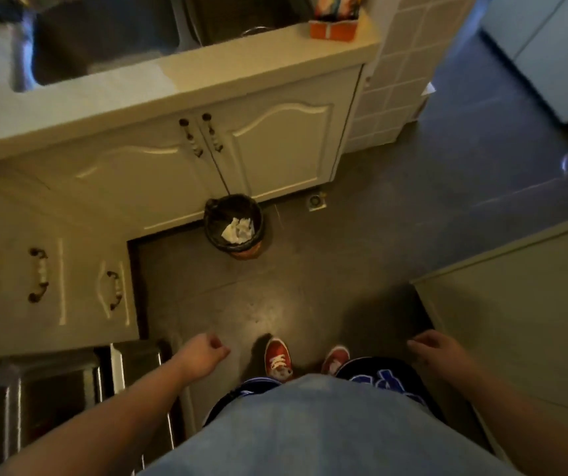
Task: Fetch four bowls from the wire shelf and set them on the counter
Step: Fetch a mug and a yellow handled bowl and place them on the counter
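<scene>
No bowl and no wire shelf is in view. The pale counter (179, 80) runs across the top left, with a steel sink (103, 39) sunk into it. My left hand (203, 352) hangs low at the centre left, fingers loosely curled, holding nothing. My right hand (437, 348) hangs at the lower right, fingers relaxed and empty. Both hands are over the dark floor, well below the counter's edge.
A small black-lined waste bin (234, 225) with crumpled paper stands on the floor by the cabinet doors (275, 149). An orange holder (334, 27) sits on the counter's right end. A steel appliance (52, 407) is at the lower left and another cabinet (523, 297) at the right.
</scene>
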The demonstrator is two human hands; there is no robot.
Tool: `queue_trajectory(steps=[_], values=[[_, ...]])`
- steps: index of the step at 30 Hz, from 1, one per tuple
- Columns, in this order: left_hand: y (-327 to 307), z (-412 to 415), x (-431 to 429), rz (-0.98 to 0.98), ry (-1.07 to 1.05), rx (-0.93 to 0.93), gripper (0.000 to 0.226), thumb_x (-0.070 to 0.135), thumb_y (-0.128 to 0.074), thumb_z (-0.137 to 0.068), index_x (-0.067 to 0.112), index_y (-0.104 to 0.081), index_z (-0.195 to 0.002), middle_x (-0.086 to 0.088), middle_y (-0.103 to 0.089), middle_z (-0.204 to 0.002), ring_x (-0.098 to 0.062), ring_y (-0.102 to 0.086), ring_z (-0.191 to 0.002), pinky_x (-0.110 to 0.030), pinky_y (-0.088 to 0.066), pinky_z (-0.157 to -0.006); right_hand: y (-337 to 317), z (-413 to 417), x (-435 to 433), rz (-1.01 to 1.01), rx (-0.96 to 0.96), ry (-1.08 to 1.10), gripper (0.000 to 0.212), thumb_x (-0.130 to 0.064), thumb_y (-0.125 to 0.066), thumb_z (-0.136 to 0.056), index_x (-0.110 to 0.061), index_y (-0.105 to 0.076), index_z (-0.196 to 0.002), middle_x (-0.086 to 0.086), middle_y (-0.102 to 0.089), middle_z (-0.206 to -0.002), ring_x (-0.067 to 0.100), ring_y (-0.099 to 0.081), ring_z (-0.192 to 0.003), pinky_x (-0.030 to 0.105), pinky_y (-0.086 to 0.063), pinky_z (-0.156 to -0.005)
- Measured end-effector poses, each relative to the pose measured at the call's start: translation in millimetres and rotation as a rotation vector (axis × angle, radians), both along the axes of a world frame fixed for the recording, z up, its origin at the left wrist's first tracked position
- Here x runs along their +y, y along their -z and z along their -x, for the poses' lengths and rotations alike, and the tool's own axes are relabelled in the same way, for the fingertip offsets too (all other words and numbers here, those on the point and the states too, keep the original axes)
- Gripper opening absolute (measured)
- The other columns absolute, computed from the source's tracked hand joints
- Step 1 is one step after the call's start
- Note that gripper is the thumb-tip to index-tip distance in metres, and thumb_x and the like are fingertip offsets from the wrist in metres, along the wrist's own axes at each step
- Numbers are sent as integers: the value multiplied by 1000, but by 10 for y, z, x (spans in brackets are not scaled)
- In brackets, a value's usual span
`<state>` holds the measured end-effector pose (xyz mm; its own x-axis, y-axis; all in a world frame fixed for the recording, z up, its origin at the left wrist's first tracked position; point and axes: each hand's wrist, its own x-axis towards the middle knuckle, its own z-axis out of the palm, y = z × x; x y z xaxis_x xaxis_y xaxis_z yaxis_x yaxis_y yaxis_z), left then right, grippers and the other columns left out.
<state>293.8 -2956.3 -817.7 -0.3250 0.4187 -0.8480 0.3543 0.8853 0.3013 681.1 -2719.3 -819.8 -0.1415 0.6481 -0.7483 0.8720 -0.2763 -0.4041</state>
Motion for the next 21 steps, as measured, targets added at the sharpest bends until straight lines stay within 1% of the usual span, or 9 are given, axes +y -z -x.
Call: queue_trajectory(steps=[3, 5, 8, 11, 14, 17, 18, 20, 21], values=[[-7, 82, 917, -44, 107, -14, 18, 33, -57, -94, 20, -64, -102, 0, -66, -94, -13, -63, -87, -29, -49, -76, 56, -165, 192, 27, -22, 90, 11, -23, -68, -88, -12, -67, -89, 8, -69, -82, 22, -67, -75, 32, -52, -64], [-28, 43, 1533, -86, 160, -41, 17, 31, -56, -95, 17, -65, -101, -3, -65, -89, -14, -61, -81, -30, -47, -73, 114, -277, 321, 66, -47, 123, 11, -24, -67, -88, -14, -66, -88, 8, -68, -82, 22, -65, -77, 33, -52, -68], [-68, -98, 2413, -147, 215, -44, 15, 30, -56, -96, 19, -63, -101, -1, -63, -88, -14, -61, -80, -27, -47, -69, 216, -421, 583, 50, -66, 185, 13, -25, -69, -87, -12, -69, -84, 4, -68, -76, 16, -63, -71, 30, -48, -65], [-90, -232, 3127, -163, 276, -20, 18, 33, -57, -95, 20, -62, -106, -1, -62, -93, -14, -61, -86, -28, -47, -74, 298, -508, 943, 100, -78, 241, 22, -27, -68, -88, -4, -69, -89, 11, -71, -83, 23, -66, -78, 34, -50, -69], [-99, -269, 3610, -144, 326, 7, 19, 36, -59, -93, 20, -63, -103, -1, -65, -93, -15, -63, -88, -29, -48, -76, 308, -493, 1382, 133, -69, 273, 26, -27, -67, -88, -2, -68, -93, 17, -71, -89, 30, -67, -85, 39, -52, -75], [-118, -191, 3928, -123, 332, 25, 14, 35, -61, -92, 21, -63, -94, 0, -64, -85, -14, -62, -81, -29, -48, -71, 244, -358, 1931, 151, -35, 247, 19, -28, -65, -89, -9, -68, -92, 13, -69, -84, 25, -66, -79, 37, -53, -72], [-119, -149, 4001, -108, 313, 28, 13, 33, -61, -92, 20, -62, -91, -1, -64, -83, -15, -62, -79, -29, -48, -69, 212, -284, 2134, 154, -16, 238, 17, -28, -65, -89, -11, -68, -91, 12, -69, -85, 25, -65, -79, 38, -53, -74], [-108, -50, 4123, -77, 302, 48, 15, 32, -62, -92, 17, -64, -90, -2, -65, -84, -14, -62, -77, -28, -48, -67, 160, -88, 2534, 146, 36, 238, 13, -27, -65, -89, -14, -67, -89, 13, -69, -88, 25, -66, -81, 42, -56, -79], [-96, 9, 4181, -63, 300, 55, 16, 33, -62, -91, 17, -65, -91, 0, -65, -83, -12, -61, -76, -25, -47, -64, 138, 32, 2735, 138, 55, 229, 12, -27, -65, -89, -15, -66, -90, 12, -69, -90, 23, -66, -82, 41, -57, -79]])
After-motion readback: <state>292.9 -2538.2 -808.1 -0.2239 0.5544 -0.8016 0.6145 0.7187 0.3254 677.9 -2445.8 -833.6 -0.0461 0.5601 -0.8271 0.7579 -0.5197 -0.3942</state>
